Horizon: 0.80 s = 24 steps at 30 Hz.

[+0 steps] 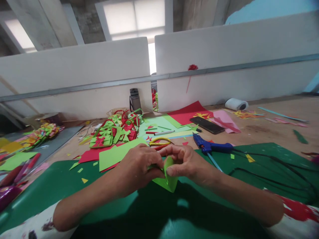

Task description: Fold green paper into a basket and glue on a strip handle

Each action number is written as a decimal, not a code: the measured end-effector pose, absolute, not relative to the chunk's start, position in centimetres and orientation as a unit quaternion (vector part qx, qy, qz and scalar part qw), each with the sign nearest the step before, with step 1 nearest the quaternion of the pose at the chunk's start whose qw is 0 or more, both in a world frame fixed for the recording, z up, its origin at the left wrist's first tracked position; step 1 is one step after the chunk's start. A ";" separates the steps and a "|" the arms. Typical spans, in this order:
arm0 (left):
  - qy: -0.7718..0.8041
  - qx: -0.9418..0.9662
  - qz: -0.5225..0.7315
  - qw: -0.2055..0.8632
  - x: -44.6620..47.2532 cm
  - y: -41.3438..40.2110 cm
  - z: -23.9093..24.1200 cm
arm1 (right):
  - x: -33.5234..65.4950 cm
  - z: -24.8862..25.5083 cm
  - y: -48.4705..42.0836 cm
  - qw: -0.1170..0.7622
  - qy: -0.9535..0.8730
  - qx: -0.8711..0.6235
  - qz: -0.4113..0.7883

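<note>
A folded piece of light green paper [170, 181] is held between my two hands above the green mat [104, 202]. My left hand [143, 164] pinches its left side, with the fingertips partly hidden. On the other side, my right hand [185, 162] grips the paper between thumb and fingers. Just beyond my hands lie yellow-handled scissors [160, 141], partly covered by them. A blue glue gun [211, 146] with a light blue stick in its back rests to the right of my right hand. Light green sheets [112, 156] lie beyond my left forearm.
A pile of green and red paper pieces [114, 131] lies at the back left, near a grey bottle [135, 99]. A phone [206, 125] rests by red paper [185, 113]. The glue gun's black cable [269, 157] trails right. A white roll [236, 104] lies by the partition.
</note>
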<state>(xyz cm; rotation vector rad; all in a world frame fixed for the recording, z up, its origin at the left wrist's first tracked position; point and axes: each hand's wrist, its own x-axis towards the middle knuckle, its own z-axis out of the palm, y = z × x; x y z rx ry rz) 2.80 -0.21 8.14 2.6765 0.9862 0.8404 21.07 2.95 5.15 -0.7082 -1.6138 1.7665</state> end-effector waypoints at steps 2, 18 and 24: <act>0.332 0.897 0.280 0.082 2.9 -0.2 8.2 | 21.1 5.2 2.9 0.317 -0.619 -0.266 0.667; 0.343 0.893 0.275 0.102 3.0 0.0 8.6 | 21.3 5.5 2.7 0.343 -0.694 -0.277 0.570; 0.320 0.900 0.280 0.089 2.8 0.4 8.0 | 21.3 5.6 2.7 0.339 -0.708 -0.276 0.555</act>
